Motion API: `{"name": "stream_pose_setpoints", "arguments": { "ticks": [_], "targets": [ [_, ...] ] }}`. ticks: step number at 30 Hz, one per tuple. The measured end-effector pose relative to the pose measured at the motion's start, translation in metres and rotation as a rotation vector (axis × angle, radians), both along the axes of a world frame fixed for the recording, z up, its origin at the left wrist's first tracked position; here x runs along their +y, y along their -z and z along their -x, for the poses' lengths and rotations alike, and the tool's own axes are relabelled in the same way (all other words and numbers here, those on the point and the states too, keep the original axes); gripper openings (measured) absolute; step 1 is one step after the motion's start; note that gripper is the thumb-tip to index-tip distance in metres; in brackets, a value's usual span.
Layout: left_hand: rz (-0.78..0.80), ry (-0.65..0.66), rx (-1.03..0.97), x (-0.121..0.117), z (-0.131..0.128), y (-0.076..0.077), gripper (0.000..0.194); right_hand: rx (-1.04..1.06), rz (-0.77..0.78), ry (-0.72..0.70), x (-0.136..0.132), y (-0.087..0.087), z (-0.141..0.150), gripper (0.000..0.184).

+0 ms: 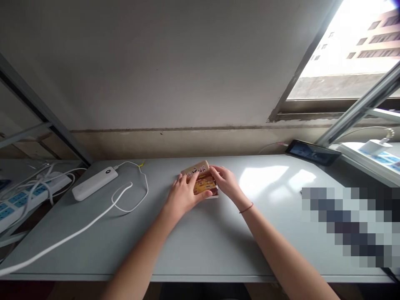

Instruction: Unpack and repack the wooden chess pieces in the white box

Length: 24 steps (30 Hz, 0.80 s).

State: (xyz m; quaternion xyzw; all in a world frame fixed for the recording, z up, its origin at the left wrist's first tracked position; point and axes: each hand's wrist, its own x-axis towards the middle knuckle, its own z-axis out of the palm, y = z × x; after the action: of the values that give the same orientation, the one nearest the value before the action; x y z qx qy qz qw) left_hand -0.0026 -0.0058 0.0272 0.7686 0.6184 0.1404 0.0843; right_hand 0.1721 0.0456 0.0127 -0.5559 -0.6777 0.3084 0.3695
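A small cardboard box (204, 185) with brown and yellow printing and dark lettering sits on the grey desk near its middle. Its back part, a tan printed panel (200, 168), stands higher than the front. Across the left side of the box lies my left hand (184, 193), fingers over the panel and thumb along the near side, holding it. My right hand (225, 180), with a thin red cord at the wrist, pinches the box's right edge near the top. My fingers hide part of the printing; the inside of the box cannot be seen.
A white power bank (95, 183) with a white cable (93, 221) lies to the left. Power strips (21, 204) flank the grey desk (200, 250). A phone (312, 152) leans at the back right. A blurred patch covers something on the right. A wall stands behind.
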Motion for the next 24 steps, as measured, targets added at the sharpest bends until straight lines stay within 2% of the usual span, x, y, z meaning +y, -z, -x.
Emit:
{"name": "stream_pose_setpoints", "arguments": {
  "ticks": [2,3,6,9,11,13,17,19,21,22,24],
  "targets": [
    [-0.118,0.037,-0.007,-0.002,-0.004,0.002,0.089,0.113,-0.029,-0.069,-0.003,-0.005,0.002,0.046],
    [-0.176,0.057,-0.018,-0.002,-0.005,0.001,0.086,0.147,-0.036,-0.103,-0.005,-0.007,0.003,0.046],
    [-0.320,0.059,-0.045,-0.002,-0.004,-0.010,0.058,0.164,-0.082,-0.079,-0.006,-0.009,0.004,0.042],
    [-0.406,-0.065,-0.067,-0.004,0.006,-0.030,0.033,0.057,-0.087,0.042,-0.002,-0.005,0.000,0.031],
    [-0.367,-0.151,-0.079,-0.006,0.018,-0.044,0.023,-0.038,-0.032,0.078,0.002,0.000,-0.004,0.027],
    [-0.316,-0.260,-0.052,-0.008,0.032,-0.057,0.023,-0.109,0.024,0.081,0.005,0.005,-0.007,0.026],
    [-0.030,-0.439,0.075,-0.012,0.066,-0.071,0.025,-0.228,0.089,0.069,0.008,0.009,-0.009,0.028],
    [0.107,-0.477,0.104,-0.010,0.080,-0.070,0.032,-0.261,0.116,0.058,0.009,0.009,-0.009,0.029],
    [0.100,-0.507,0.122,-0.004,0.086,-0.061,0.039,-0.275,0.136,0.039,0.009,0.009,-0.009,0.029],
    [0.098,-0.486,0.116,0.000,0.085,-0.054,0.040,-0.280,0.146,0.025,0.009,0.009,-0.010,0.030],
    [0.136,-0.365,0.027,0.010,0.077,-0.037,0.039,-0.292,0.160,-0.005,0.010,0.009,-0.011,0.031]
  ]
}}
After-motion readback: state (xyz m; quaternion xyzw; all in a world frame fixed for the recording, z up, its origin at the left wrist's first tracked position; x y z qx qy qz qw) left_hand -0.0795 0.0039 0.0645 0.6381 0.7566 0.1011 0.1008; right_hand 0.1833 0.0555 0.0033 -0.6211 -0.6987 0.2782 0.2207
